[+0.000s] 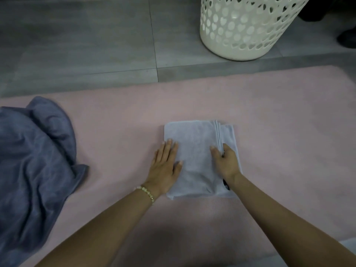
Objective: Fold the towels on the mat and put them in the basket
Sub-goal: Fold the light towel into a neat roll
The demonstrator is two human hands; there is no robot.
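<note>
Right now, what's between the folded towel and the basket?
In the head view, only bare pink mat, then a strip of grey floor, separates the folded towel from the basket; nothing lies there.

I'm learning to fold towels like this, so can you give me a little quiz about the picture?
1. True or false: the basket stands off the mat.
2. The left hand on the folded towel: A lies flat, B makes a fist, C pinches a corner.
3. Fill in: the crumpled blue towel lies to the person's ____.

Key: 1 true; 2 A; 3 left.
</note>
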